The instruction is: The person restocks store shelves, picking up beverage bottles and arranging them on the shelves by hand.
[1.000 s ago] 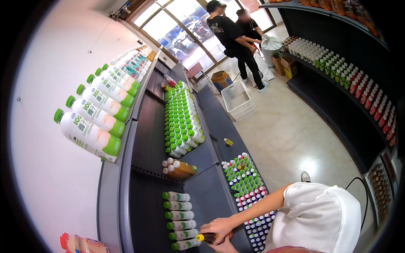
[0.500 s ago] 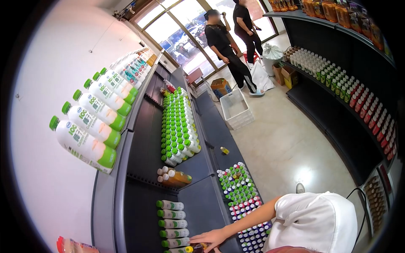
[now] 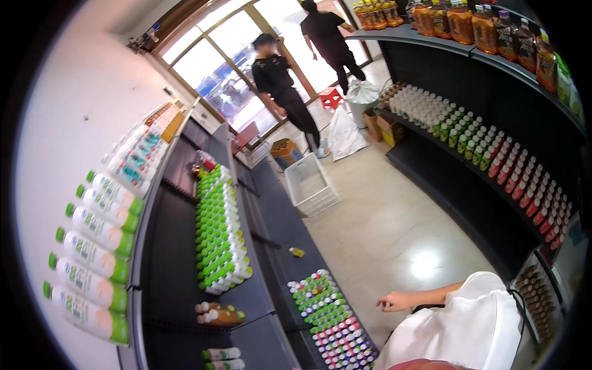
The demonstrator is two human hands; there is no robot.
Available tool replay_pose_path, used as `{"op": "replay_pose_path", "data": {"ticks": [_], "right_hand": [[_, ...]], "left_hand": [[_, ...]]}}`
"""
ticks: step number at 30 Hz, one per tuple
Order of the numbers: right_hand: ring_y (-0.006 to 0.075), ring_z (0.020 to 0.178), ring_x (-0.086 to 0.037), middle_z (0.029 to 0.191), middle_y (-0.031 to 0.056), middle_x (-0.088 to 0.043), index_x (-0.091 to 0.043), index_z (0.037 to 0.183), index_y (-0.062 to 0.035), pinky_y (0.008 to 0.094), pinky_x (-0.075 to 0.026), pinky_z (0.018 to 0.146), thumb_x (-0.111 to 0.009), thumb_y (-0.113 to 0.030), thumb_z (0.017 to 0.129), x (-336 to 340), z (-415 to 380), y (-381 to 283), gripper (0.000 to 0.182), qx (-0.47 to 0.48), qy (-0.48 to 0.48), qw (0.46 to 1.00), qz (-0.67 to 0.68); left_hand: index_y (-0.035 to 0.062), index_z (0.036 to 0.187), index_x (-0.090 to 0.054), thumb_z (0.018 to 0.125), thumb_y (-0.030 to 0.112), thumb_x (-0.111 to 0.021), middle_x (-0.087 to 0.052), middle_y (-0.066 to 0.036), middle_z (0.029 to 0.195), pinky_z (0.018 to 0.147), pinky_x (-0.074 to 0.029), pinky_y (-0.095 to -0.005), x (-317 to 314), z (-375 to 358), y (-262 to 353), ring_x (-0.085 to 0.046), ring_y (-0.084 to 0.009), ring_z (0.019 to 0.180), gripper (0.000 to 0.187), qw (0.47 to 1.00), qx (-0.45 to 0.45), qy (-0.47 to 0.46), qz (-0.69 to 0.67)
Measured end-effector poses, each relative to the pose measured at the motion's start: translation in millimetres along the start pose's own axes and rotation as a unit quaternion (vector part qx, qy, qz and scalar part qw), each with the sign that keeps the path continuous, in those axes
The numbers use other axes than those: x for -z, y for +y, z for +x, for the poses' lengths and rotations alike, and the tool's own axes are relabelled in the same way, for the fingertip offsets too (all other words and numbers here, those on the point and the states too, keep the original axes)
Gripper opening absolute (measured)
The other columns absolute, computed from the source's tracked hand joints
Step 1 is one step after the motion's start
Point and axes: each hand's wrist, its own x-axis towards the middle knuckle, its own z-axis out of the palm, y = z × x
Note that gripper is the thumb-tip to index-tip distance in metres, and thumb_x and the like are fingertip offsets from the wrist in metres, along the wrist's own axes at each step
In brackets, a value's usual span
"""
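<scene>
My right hand (image 3: 393,301) is over the aisle floor at the lower right, its fingers loosely bent and somewhat apart. I see nothing in it. The bare forearm runs back to my white sleeve (image 3: 487,290). Nearest to this hand, on the left, are tight rows of small bottles (image 3: 336,330) with green, pink, white and purple caps on the low shelf. Two white bottles with green caps (image 3: 222,354) show at the bottom edge of the deeper shelf. Outside the frame is my left hand.
Green-capped bottles (image 3: 219,231) crowd the left shelf, near brown drink bottles (image 3: 219,316). Large white bottles (image 3: 89,308) line the top shelf. A white crate (image 3: 311,188) sits on the floor. Two people (image 3: 280,83) stand by the door. Stocked shelving (image 3: 431,179) flanks the right.
My right hand has left the bottles on the left shelf and swung back over the aisle. The view has shifted, moving the shelves left and down. One person by the door has turned away.
</scene>
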Motion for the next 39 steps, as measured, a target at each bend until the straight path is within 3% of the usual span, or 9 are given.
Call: {"op": "replay_pose_path", "data": {"ticks": [4, 7, 8, 10, 17, 24, 28, 34, 39], "right_hand": [[0.0332, 0.093, -0.072, 0.109, 0.0132, -0.074, -0.064, 0.124, -0.0058, 0.0450, -0.057, 0.084, -0.063, -0.029, 0.092, 85, -74, 20, 0.039, -0.126, 0.088, 0.986, -0.062], [0.0336, 0.091, -0.072, 0.110, 0.0138, -0.073, -0.064, 0.126, -0.0053, 0.0447, -0.057, 0.084, -0.063, -0.030, 0.095, 121, -99, 16, 0.040, -0.138, 0.172, 0.971, -0.090], [0.0334, 0.091, -0.072, 0.110, 0.0142, -0.073, -0.064, 0.126, -0.0048, 0.0444, -0.057, 0.084, -0.063, -0.031, 0.095, 129, -105, 12, 0.040, -0.137, 0.230, 0.962, -0.049], [0.0306, 0.091, -0.072, 0.110, 0.0145, -0.073, -0.064, 0.127, -0.0041, 0.0422, -0.058, 0.082, -0.064, -0.031, 0.097, 143, -117, -3, 0.040, -0.139, 0.330, 0.934, 0.009], [0.0223, 0.086, -0.072, 0.107, 0.0114, -0.074, -0.066, 0.127, -0.0077, 0.0367, -0.059, 0.079, -0.068, -0.032, 0.098, 147, -161, 28, 0.038, -0.220, 0.528, 0.818, 0.058], [0.0266, 0.090, -0.072, 0.104, 0.0121, -0.074, -0.065, 0.125, -0.0069, 0.0401, -0.057, 0.082, -0.067, -0.029, 0.096, 212, -196, 52, 0.037, -0.320, 0.618, 0.718, 0.023], [0.0263, 0.090, -0.071, 0.107, 0.0134, -0.072, -0.063, 0.127, -0.0064, 0.0393, -0.057, 0.084, -0.065, -0.028, 0.097, 279, -183, 60, 0.038, -0.317, 0.666, 0.676, 0.013], [0.0261, 0.094, -0.070, 0.111, 0.0145, -0.068, -0.065, 0.126, -0.0052, 0.0365, -0.059, 0.085, -0.071, -0.026, 0.094, 315, -196, 15, 0.038, -0.322, 0.810, 0.488, -0.050], [0.0239, 0.095, -0.069, 0.105, 0.0138, -0.068, -0.067, 0.121, -0.0054, 0.0367, -0.059, 0.083, -0.073, -0.023, 0.092, 262, -234, 14, 0.034, -0.378, 0.859, 0.342, -0.045]], "left_hand": [[-0.0015, 0.140, -0.044, 0.093, -0.002, -0.059, -0.055, -0.015, 0.134, 0.091, -0.053, -0.0402, -113, -58, 54, -0.061, -0.0276, 0.107, 0.049, 0.964, 0.018, -0.214, -0.159], [-0.0005, 0.140, -0.045, 0.094, -0.002, -0.058, -0.054, -0.014, 0.134, 0.091, -0.052, -0.0382, -181, -105, 107, -0.061, -0.0249, 0.107, 0.048, 0.837, 0.093, -0.486, -0.233], [-0.0005, 0.140, -0.045, 0.094, -0.002, -0.058, -0.054, -0.014, 0.134, 0.091, -0.052, -0.0382, -199, -122, 124, -0.061, -0.0249, 0.107, 0.048, 0.824, 0.091, -0.502, -0.245], [0.0009, 0.136, -0.051, 0.092, 0.000, -0.062, -0.055, -0.015, 0.132, 0.088, -0.053, -0.0366, -229, -154, 158, -0.062, -0.0258, 0.107, 0.045, 0.729, -0.052, -0.640, -0.239], [0.0027, 0.130, -0.058, 0.090, 0.007, -0.068, -0.058, -0.018, 0.125, 0.087, -0.052, -0.0409, -299, -246, 236, -0.060, -0.0308, 0.107, 0.041, 0.540, -0.159, -0.768, -0.305], [0.0030, 0.130, -0.058, 0.093, 0.008, -0.066, -0.057, -0.016, 0.127, 0.088, -0.053, -0.0412, -434, -295, 235, -0.060, -0.0291, 0.111, 0.038, 0.432, -0.272, -0.805, -0.301], [0.0028, 0.131, -0.059, 0.098, 0.015, -0.065, -0.064, -0.014, 0.125, 0.088, -0.053, -0.0385, -534, -310, 234, -0.063, -0.0256, 0.108, 0.036, 0.372, -0.200, -0.860, -0.286], [0.0029, 0.131, -0.061, 0.099, 0.015, -0.063, -0.067, -0.012, 0.123, 0.088, -0.053, -0.0367, -609, -389, 346, -0.065, -0.0235, 0.105, 0.034, 0.240, -0.238, -0.875, -0.348], [0.0008, 0.124, -0.064, 0.096, 0.008, -0.065, -0.066, -0.014, 0.115, 0.083, -0.055, -0.0353, -556, -432, 471, -0.067, -0.0226, 0.097, 0.028, 0.148, -0.283, -0.848, -0.422]]}}
